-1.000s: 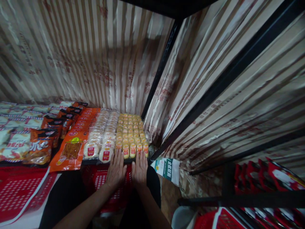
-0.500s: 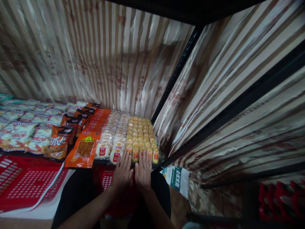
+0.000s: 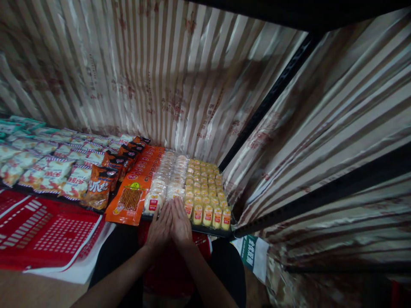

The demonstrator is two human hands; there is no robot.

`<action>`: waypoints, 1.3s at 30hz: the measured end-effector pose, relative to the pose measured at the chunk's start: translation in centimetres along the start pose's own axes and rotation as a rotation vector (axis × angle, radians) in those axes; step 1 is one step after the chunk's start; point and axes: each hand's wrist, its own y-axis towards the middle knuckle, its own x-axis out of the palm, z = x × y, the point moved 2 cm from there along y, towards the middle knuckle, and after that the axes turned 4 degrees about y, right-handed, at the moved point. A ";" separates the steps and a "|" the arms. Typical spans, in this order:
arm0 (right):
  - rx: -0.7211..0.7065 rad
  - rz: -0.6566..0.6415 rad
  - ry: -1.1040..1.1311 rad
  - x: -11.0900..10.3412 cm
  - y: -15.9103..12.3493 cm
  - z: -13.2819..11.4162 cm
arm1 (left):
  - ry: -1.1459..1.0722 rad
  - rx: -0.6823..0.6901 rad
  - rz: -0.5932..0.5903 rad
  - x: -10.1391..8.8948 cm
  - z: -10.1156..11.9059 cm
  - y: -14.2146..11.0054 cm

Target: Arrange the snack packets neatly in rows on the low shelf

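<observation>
My left hand (image 3: 159, 226) and my right hand (image 3: 180, 220) lie side by side, fingers stretched out flat against the front of the round white packaged cakes (image 3: 175, 190). Neither hand grips anything. Another row of round white packaged cakes (image 3: 154, 200) with a red label in front stands just left of my fingertips. To the right are several rows of small yellow packaged cakes (image 3: 205, 194) with orange labels on the front ones. Orange snack bags (image 3: 131, 196) showing brown sticks line up on the left. My fingers hide the front cake's label.
Orange-black snack bags (image 3: 100, 187) and white snack bags (image 3: 51, 173) fill the shelf further left. A red basket (image 3: 61, 231) sits below them. Dark metal posts (image 3: 272, 98) and striped curtains (image 3: 154, 64) close off the back and right. A green-white packet (image 3: 252, 252) lies low at right.
Both hands have shifted left along the shelf front, from the yellow cakes to the white cakes. The view has turned slightly, showing more yellow cake fronts.
</observation>
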 end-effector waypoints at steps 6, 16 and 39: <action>0.021 0.012 0.043 -0.6 0.1 -0.1 | -0.004 -0.077 0.019 0.2 0.1 0.4; 0.015 0.076 0.046 0.0 -0.5 -0.3 | -0.059 -0.110 0.069 0.8 -0.9 0.9; 0.058 0.094 0.114 0.8 -0.9 -0.7 | -0.193 -0.109 0.108 -0.5 -1.9 0.3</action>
